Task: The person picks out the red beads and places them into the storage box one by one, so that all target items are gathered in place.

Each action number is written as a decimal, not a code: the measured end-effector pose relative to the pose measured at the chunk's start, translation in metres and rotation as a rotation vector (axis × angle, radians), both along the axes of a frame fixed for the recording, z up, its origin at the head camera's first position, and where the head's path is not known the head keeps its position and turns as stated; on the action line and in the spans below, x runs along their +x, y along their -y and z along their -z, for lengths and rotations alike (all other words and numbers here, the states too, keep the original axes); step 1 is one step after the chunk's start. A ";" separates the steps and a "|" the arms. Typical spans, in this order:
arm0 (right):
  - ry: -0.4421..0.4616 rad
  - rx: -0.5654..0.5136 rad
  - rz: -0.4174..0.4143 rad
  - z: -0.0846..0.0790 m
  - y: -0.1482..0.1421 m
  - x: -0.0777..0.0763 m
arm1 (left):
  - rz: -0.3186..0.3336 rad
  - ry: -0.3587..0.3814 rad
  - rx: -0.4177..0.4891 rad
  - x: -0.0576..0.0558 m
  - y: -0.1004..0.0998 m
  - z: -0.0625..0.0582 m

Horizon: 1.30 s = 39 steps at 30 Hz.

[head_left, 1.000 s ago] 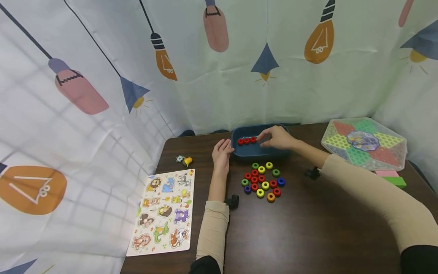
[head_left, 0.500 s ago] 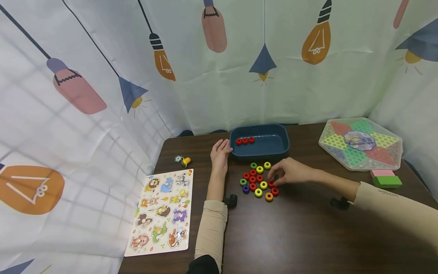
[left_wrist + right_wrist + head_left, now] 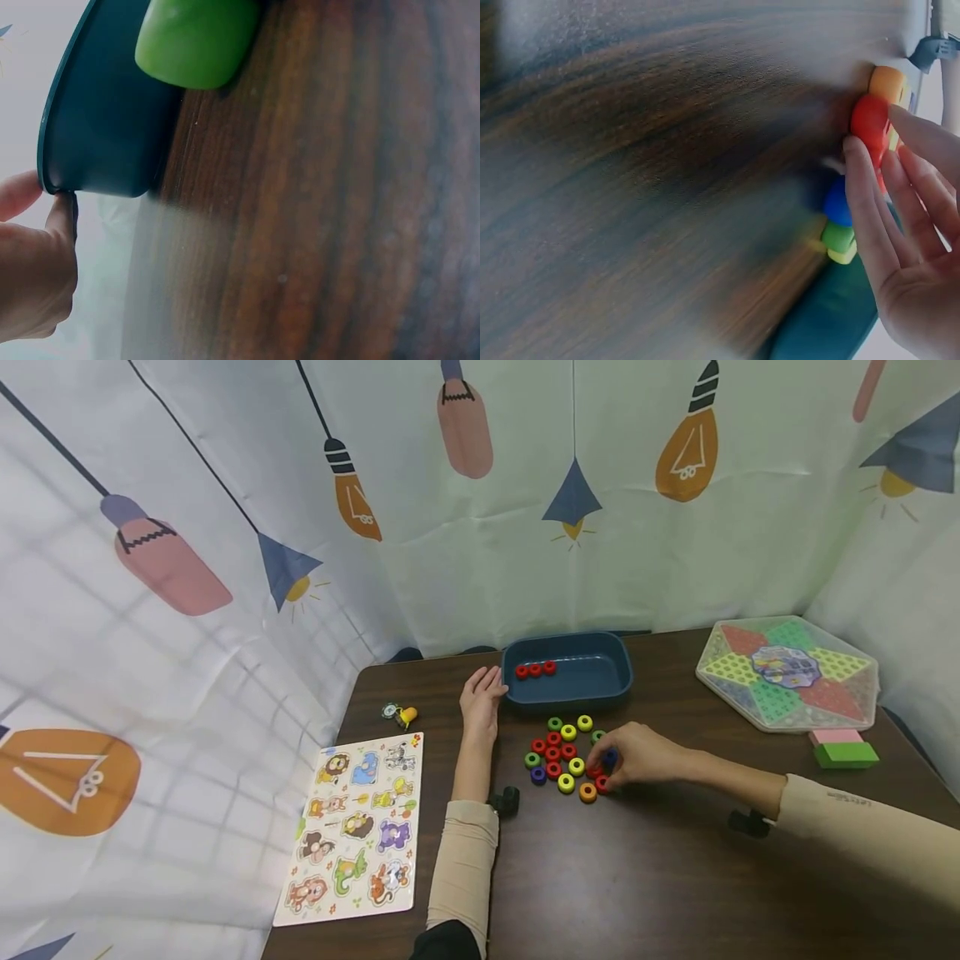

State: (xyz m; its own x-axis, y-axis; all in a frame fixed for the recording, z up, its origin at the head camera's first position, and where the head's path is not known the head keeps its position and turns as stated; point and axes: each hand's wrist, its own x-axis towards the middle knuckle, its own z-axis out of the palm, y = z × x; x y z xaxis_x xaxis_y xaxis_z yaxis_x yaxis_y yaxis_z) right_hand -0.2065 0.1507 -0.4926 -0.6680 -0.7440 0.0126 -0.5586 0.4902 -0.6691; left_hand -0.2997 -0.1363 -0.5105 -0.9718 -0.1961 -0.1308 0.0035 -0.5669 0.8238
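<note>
Just left of the dark blue tray [image 3: 617, 697], my left hand [image 3: 480, 706] rests with its fingers extended. In the left wrist view, its fingertips touch the corner of the tray [image 3: 97, 135]. Three red rings [image 3: 536, 669] sit in a row inside the tray. My right hand [image 3: 637, 756] is over the right side of a cluster of small coloured rings. The right wrist view shows thumb and finger pinching a red ring [image 3: 870, 124]. Close by are an orange ring [image 3: 887, 82], a blue ring [image 3: 837, 201] and a green ring [image 3: 838, 237]. The hand partly covers neighbouring rings.
An animal picture board [image 3: 352, 835] lies at the left, with a small yellow trinket [image 3: 407, 717] behind it. A hexagonal star-patterned box [image 3: 787, 677] is at the right, beside a green block [image 3: 846, 755] and a pink block [image 3: 836, 737]. A patterned curtain [image 3: 517, 577] hangs behind.
My right hand has moved out of the tray, back toward the front, down to the right side of the ring cluster, and its fingertips have reached a red ring. The left hand stays at the tray.
</note>
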 end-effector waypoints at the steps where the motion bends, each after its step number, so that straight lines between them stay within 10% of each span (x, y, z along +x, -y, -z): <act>1: 0.005 0.007 0.007 0.001 0.001 0.001 | 0.001 0.006 -0.001 0.000 0.000 0.000; 19: 0.109 -0.027 0.051 -0.016 0.010 0.004 | 0.005 0.008 -0.010 -0.001 0.001 0.001; 32: 0.163 -0.122 0.183 -0.072 0.007 -0.077 | -0.006 0.015 -0.006 0.000 0.002 0.002; 39: 0.095 -0.108 0.281 -0.072 0.017 -0.131 | -0.006 0.003 0.000 0.001 0.000 0.002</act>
